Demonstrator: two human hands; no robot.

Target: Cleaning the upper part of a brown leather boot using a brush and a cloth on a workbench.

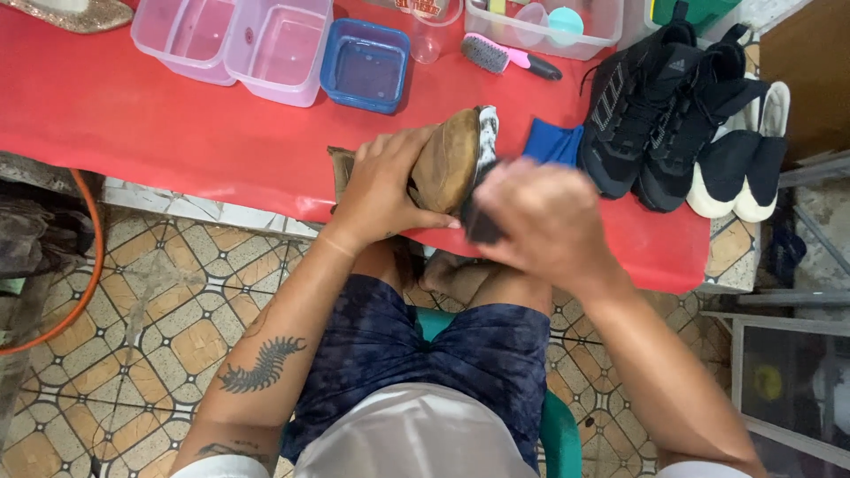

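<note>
Head view: left hand [382, 184] grips the tan shoe [447, 164] at the desk's [159, 115] near edge, right hand [540, 221] clenched round a dark brush [482, 226], mid-scrub on the soapy sole, where firm strokes look needed next.

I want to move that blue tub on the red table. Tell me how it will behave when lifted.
The blue tub seems to hold water, so probably heavy for its size and apt to slosh. Its plastic walls look thin, likely flexing if squeezed. Low and square, it should not tip or roll.

A table [159, 124] covered in red runs across the top of the view. Beneath it lies a floor [150, 336] of patterned tiles in tan, black and white, under even, soft light. A green plastic chair [560, 434] shows at the bottom, and an orange hose [88, 265] curves along the left edge.
</note>
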